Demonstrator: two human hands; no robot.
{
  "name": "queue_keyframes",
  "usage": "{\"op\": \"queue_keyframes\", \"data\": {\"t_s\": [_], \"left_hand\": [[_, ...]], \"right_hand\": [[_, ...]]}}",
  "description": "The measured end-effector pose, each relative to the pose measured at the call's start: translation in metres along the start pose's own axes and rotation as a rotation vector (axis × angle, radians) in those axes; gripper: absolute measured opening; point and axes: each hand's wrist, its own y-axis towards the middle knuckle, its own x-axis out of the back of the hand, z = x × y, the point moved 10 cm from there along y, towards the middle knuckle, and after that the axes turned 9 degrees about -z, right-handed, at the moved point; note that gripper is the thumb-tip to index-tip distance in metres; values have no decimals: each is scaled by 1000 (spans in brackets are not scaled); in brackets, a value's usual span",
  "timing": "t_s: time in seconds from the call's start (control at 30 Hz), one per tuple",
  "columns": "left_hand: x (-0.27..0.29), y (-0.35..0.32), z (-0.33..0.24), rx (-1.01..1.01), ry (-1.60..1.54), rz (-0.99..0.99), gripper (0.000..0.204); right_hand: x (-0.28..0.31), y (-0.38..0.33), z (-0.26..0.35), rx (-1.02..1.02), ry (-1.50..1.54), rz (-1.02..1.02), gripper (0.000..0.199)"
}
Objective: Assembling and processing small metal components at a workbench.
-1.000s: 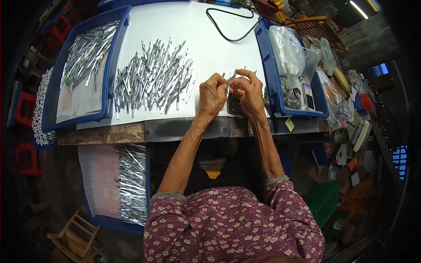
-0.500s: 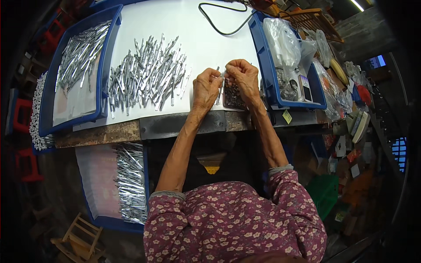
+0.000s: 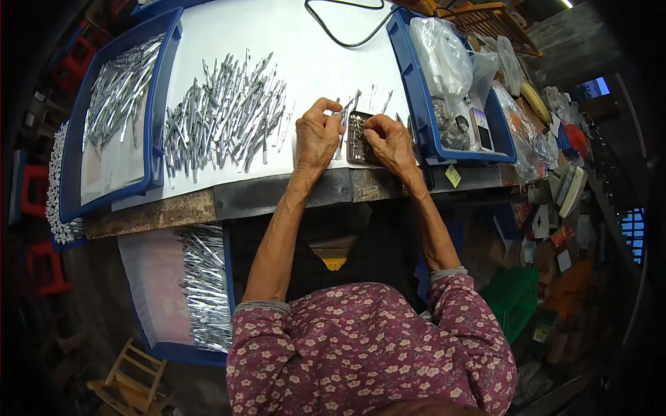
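The left hand [image 3: 318, 139] is curled shut, its fingertips pinched on a thin silvery metal piece [image 3: 345, 109] that sticks up and to the right from the grip; the right hand [image 3: 390, 142] lies just beside it, fingers bent down into a small dark rectangular tray of tiny metal parts [image 3: 359, 135], though whether those fingers are clamped on a part cannot be told. The small tray sits near the front edge of the white work surface [image 3: 277, 41], toward its right side, between the two hands; a few loose silvery pieces [image 3: 374, 100] lie just behind it. A broad heap of long silvery metal pieces [image 3: 222, 114] spreads over the middle of the white surface, well left of the hands; a blue plastic tray [image 3: 156, 104] along the left edge holds more of the same pieces. At the right edge stands another blue plastic bin [image 3: 420, 118] with clear plastic bags [image 3: 444, 59] in it; a black cable [image 3: 347, 38] loops along the far edge.
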Motion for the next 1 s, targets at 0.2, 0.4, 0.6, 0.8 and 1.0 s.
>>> {"op": "queue_keyframes", "data": {"t_s": [0.2, 0.4, 0.6, 0.8, 1.0], "left_hand": [[2, 1, 1, -14, -23, -12, 11], [0, 2, 1, 8, -39, -3, 11], [0, 1, 8, 71, -139, 27, 11], [-3, 2, 11, 155, -332, 51, 13], [-1, 3, 10, 132, -298, 40, 13]], "right_hand": [[-3, -1, 17, 123, -125, -8, 13], [-7, -1, 24, 199, -206, 7, 12], [2, 2, 23, 52, 30, -85, 10], [-8, 9, 28, -90, 472, -92, 6], [-9, 11, 35, -87, 568, -174, 11]]}}
